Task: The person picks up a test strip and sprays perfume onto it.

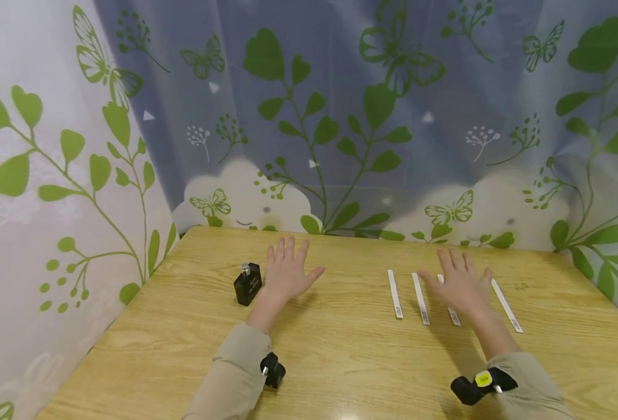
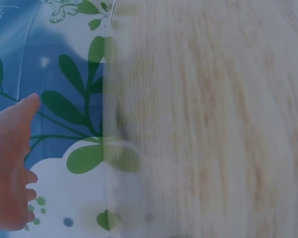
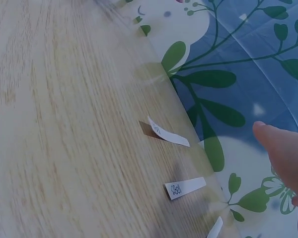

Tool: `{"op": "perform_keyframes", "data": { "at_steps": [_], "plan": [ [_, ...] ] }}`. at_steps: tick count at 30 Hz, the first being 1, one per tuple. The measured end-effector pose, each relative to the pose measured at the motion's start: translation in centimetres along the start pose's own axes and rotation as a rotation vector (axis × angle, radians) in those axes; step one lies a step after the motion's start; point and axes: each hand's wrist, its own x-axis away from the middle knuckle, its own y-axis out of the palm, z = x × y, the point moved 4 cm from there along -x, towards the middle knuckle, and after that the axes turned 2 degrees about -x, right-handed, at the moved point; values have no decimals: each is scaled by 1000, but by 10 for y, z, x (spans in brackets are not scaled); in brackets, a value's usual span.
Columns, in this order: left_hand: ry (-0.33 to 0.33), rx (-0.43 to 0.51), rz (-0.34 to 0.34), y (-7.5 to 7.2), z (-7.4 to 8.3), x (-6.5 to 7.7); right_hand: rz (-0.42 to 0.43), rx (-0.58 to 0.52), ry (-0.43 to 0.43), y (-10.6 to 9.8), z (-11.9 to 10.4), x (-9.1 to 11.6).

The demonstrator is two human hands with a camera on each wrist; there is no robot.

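Note:
My left hand [image 1: 286, 275] is spread palm down over the table, just right of a black perfume bottle [image 1: 248, 284] with a silver neck. Nothing is held in it. Spread fingers also show on my right hand [image 1: 461, 286], which overlaps several white paper strips [image 1: 420, 298] lying in a row on the right half of the table. In the right wrist view one white strip [image 3: 168, 135] curls up at its end, and another strip [image 3: 185, 188] bears a small dark print. The left wrist view shows the left hand [image 2: 10, 163] at its edge.
The wooden table [image 1: 335, 350] meets a blue curtain [image 1: 340, 116] with green leaves and butterflies at the back. A pale patterned curtain [image 1: 52, 221] runs along the left side. Black wrist cameras [image 1: 273, 371] sit on both sleeves.

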Motion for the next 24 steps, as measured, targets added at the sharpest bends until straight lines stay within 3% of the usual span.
{"op": "perform_keyframes", "data": {
  "at_steps": [9, 17, 24],
  "plan": [
    [21, -30, 75, -12, -5, -3, 157, -22, -87, -16, -2, 0],
    [76, 27, 216, -31, -8, 1, 110, -173, -71, -25, 2, 5],
    [34, 44, 198, -41, -19, 3, 95, -261, -37, -26, 18, 7]
  ]
}}
